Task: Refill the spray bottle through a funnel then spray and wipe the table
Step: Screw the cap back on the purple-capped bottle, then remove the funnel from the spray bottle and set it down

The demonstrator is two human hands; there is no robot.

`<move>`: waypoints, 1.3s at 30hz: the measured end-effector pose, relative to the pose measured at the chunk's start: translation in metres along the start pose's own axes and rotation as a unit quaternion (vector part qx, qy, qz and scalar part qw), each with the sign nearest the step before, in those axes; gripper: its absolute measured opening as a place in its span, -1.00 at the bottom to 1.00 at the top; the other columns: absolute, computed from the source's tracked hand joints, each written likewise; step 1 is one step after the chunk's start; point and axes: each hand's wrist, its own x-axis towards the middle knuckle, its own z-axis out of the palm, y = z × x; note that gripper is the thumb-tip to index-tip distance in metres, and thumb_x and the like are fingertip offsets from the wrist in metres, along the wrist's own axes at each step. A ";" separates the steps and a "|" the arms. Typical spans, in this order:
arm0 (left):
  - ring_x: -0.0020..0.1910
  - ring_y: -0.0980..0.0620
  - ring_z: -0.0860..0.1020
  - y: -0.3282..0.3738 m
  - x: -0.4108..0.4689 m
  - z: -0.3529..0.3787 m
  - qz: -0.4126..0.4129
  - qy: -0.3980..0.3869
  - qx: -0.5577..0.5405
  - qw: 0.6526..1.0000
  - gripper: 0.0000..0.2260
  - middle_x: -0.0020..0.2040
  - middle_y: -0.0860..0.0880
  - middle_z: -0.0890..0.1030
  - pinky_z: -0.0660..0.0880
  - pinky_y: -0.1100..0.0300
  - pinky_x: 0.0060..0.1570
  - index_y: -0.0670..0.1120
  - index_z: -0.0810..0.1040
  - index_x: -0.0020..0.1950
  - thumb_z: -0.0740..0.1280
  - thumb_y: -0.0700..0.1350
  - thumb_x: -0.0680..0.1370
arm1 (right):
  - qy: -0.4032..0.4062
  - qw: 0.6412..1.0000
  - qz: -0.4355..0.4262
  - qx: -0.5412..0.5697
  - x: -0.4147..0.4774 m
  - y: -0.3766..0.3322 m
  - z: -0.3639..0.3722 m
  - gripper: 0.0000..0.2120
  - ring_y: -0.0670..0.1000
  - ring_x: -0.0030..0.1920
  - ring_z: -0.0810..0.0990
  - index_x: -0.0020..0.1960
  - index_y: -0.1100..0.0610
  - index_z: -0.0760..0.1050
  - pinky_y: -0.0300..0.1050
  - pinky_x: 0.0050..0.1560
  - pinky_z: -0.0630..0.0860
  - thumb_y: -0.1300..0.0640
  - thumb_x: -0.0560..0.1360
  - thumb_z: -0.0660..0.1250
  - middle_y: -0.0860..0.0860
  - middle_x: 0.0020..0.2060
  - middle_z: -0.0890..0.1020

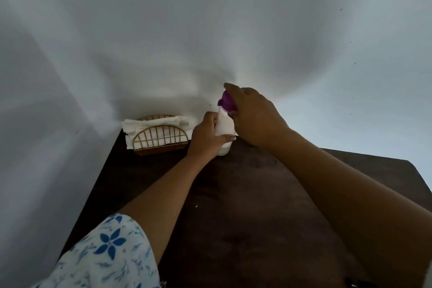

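A white spray bottle (pixel 225 125) stands upright at the far edge of the dark brown table (pixel 245 206). My left hand (pixel 207 138) is wrapped around the bottle's body. My right hand (pixel 253 116) is closed over its purple spray head (pixel 226 100) from the right, hiding most of that head. No funnel is in view.
A gold wire napkin holder (pixel 161 139) with white paper napkins (pixel 155 123) sits at the table's far left corner, just left of the bottle. White walls rise behind the table and along its left side. My left arm has a white sleeve with blue flowers (pixel 109 252).
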 end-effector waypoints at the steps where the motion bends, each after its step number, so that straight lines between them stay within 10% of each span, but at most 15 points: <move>1: 0.13 -0.06 0.50 0.000 0.001 0.000 0.000 -0.003 0.002 1.000 -0.49 0.16 -0.11 0.53 0.49 0.07 0.10 -0.14 0.35 0.18 0.51 -0.11 0.33 | 0.007 1.000 -0.001 0.000 0.000 0.000 0.001 -0.43 0.19 0.09 0.54 0.42 0.10 0.20 -0.14 -0.06 0.39 0.26 0.47 0.31 0.17 0.21 0.47; 9: 0.15 -0.10 0.51 0.001 0.006 0.001 0.001 -0.025 0.065 0.998 -0.48 0.21 -0.13 0.52 0.43 0.16 0.02 -0.16 0.33 0.22 0.48 -0.04 0.38 | 0.014 0.999 -0.004 -0.039 0.001 0.007 0.007 -0.54 0.22 -0.13 0.57 0.26 0.13 0.25 -0.03 -0.19 0.51 0.34 0.42 0.30 0.17 0.19 0.43; 16: 0.26 -0.13 0.46 0.005 -0.004 0.004 0.031 0.000 0.128 0.991 -0.37 0.33 -0.17 0.42 0.45 0.08 0.16 -0.16 0.20 0.35 0.43 0.01 0.42 | -0.055 0.997 0.018 -0.048 -0.005 0.006 -0.004 -0.34 0.26 0.06 0.58 0.42 0.04 0.10 -0.02 -0.06 0.49 0.21 0.44 0.38 0.19 0.50 0.10; 23: 0.41 -0.16 0.30 0.017 -0.056 -0.004 0.110 0.107 0.190 0.970 -0.36 0.49 -0.19 0.16 0.39 0.05 0.23 -0.17 0.17 0.42 0.31 0.12 0.48 | -0.085 0.996 0.037 -0.016 -0.042 0.011 -0.015 -0.06 0.23 0.34 0.40 0.50 -0.07 -0.34 0.11 0.22 0.43 -0.10 0.48 0.33 0.20 0.52 -0.13; 30: 0.46 -0.04 0.15 0.051 -0.134 -0.002 0.159 0.060 0.185 0.968 -0.38 0.53 -0.13 0.06 0.19 0.20 0.28 -0.16 0.14 0.44 0.31 0.05 0.51 | -0.126 0.990 0.041 0.044 -0.104 0.015 -0.040 -0.05 0.14 0.52 -0.11 0.51 0.09 -0.36 0.09 0.45 0.07 -0.15 0.49 0.29 0.16 0.52 -0.18; 39: 0.38 0.18 0.15 0.120 -0.265 0.021 0.164 0.030 0.115 0.979 -0.37 0.50 -0.06 0.16 0.25 0.12 0.33 -0.08 0.10 0.47 0.31 0.04 0.50 | -0.133 0.988 -0.016 0.080 -0.238 0.033 -0.095 -0.19 0.14 0.51 -0.23 0.53 0.02 -0.21 0.13 0.46 -0.05 -0.25 0.51 0.16 0.13 0.52 -0.19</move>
